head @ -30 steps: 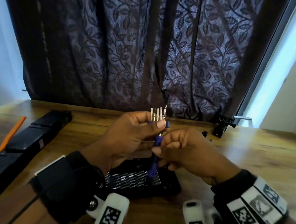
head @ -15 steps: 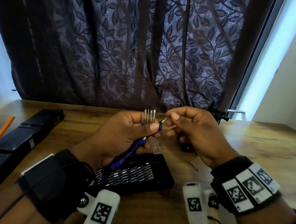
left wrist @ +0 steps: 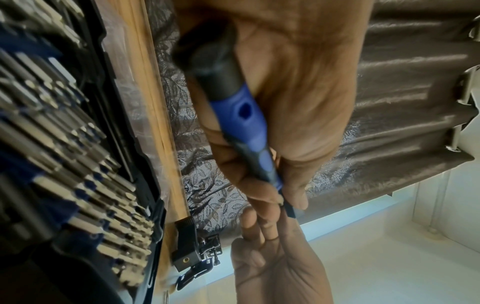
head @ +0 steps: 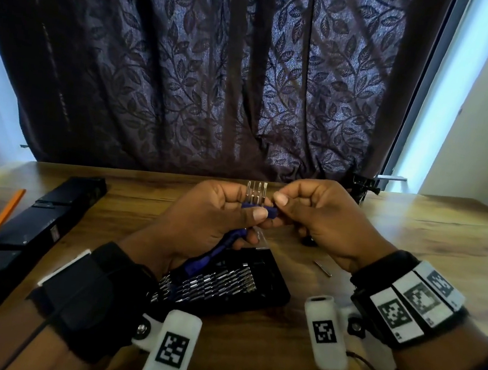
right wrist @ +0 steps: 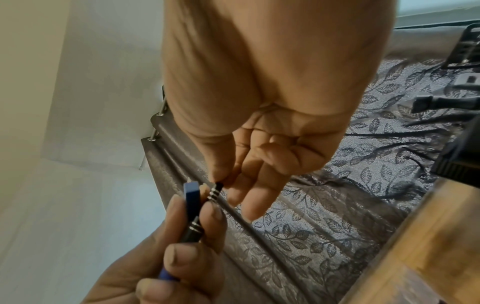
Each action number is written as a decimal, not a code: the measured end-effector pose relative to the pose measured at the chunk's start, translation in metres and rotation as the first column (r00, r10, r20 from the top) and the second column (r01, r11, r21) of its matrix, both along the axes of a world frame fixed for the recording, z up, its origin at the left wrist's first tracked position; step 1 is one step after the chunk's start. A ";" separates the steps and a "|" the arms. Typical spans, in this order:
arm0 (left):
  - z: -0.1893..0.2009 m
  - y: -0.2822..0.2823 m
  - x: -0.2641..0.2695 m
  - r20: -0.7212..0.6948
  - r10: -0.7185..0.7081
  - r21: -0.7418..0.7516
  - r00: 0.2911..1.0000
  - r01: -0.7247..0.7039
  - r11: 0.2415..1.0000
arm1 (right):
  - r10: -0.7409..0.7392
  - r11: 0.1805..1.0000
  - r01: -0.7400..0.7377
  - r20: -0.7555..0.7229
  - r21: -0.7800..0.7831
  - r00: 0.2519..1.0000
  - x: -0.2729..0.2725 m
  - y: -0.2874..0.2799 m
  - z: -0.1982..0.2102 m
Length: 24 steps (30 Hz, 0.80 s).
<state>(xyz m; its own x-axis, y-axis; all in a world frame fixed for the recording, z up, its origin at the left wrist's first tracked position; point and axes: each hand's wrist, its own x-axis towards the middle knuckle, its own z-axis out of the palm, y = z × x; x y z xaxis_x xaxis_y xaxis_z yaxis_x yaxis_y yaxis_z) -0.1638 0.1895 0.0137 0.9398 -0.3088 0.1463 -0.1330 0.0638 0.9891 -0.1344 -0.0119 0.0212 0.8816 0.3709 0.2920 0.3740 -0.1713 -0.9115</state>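
— So, which way is that screwdriver pointing?

— It's slanting up out of the left hand. Its long axis is running from low by the wrist to high toward the right hand, with the ringed black end leading. The person is holding it in the air above the tabletop, over the far end of the bit case.

— And the hands?

— They're meeting fingertip to fingertip. The left one is wrapping the handle and also pinching a blue strip beside its upper end. The right one is pinching that ringed end between thumb and forefinger.

— Is a bit sitting in the end?

— I can't tell, because the fingertips are covering it. The palm is hiding the middle of the handle too, and the left wrist is covering the case's near corner.

— Counts?

— One screwdriver, one strip, and four bits standing upright in the strip, tips up. One loose bit is lying on the tabletop just right of the case. The bits racked in the case are blurring together, so I'm not counting them.

— Anything else?

— Off to the left, black boxes are lying end to end, with one orange tool beside them.
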 end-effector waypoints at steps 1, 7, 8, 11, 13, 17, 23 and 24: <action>0.001 0.000 -0.001 0.000 0.002 -0.002 1.000 -0.002 1.000 | 0.002 1.000 -0.002 0.002 0.003 1.000 0.000 0.000 0.000; 0.003 -0.002 -0.002 0.002 -0.016 -0.017 1.000 0.016 1.000 | -0.014 1.000 0.014 0.038 -0.005 0.999 0.000 0.003 -0.001; 0.003 -0.001 -0.002 -0.001 -0.015 -0.016 1.000 0.015 1.000 | -0.017 1.000 0.018 0.047 -0.012 0.999 0.001 0.003 -0.001; 0.003 0.000 -0.001 -0.007 -0.014 0.004 1.000 0.014 1.000 | -0.025 0.999 0.026 0.057 -0.022 0.998 0.003 0.004 -0.003; 0.003 0.001 0.000 -0.007 -0.018 0.021 1.000 0.018 1.000 | -0.029 0.998 0.032 0.072 -0.046 0.997 0.004 0.004 -0.005; 0.003 0.004 0.001 -0.003 -0.018 0.060 1.000 0.018 0.998 | -0.155 0.988 0.156 0.069 -0.005 0.985 0.011 -0.001 -0.006; 0.003 0.002 -0.001 0.029 0.000 0.093 1.000 -0.003 0.996 | -0.177 0.983 0.163 0.210 0.078 0.962 0.007 -0.011 0.004; 0.003 0.002 0.000 0.033 0.012 0.094 0.999 -0.015 0.995 | -0.136 0.990 0.123 0.254 0.065 0.958 0.004 -0.010 0.006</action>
<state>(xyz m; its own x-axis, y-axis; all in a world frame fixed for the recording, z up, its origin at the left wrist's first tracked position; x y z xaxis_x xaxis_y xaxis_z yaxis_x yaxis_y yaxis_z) -0.1643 0.1914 0.0170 0.9393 -0.3098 0.1477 -0.1654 -0.0315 0.9857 -0.1299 -0.0214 0.0269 0.8139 0.2383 0.5298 0.5743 -0.1920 -0.7958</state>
